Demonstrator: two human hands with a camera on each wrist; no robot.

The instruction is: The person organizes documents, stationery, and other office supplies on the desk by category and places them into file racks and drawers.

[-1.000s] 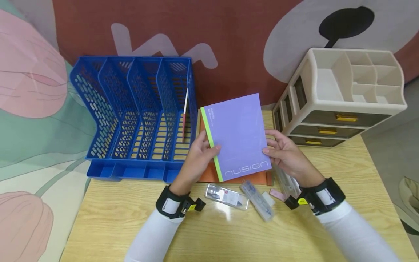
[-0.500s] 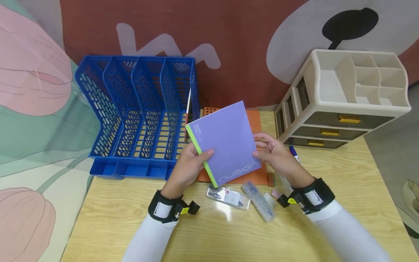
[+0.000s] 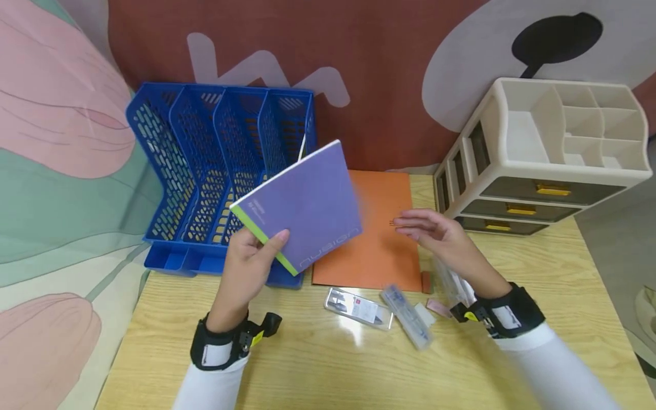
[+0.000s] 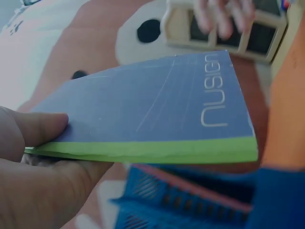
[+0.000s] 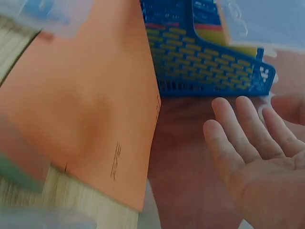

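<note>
A purple notebook with a lime-green spine is pinched along that spine by my left hand, thumb on the cover. It is tilted in the air before the right part of the blue file rack. In the left wrist view the notebook cover spans the frame, its green edge facing the camera. My right hand is apart from the notebook, fingers extended above the orange folder on the table. Its palm shows nothing held in the right wrist view.
A thin white-edged item stands in the rack's rightmost slot. Near the folder lie a clear pen case, another clear case and a pink eraser-like block. At right stands a beige drawer organizer.
My left hand has carried the notebook leftward to the rack and turned it further. The right hand has let go of the notebook's right edge, so more of the orange folder shows.
</note>
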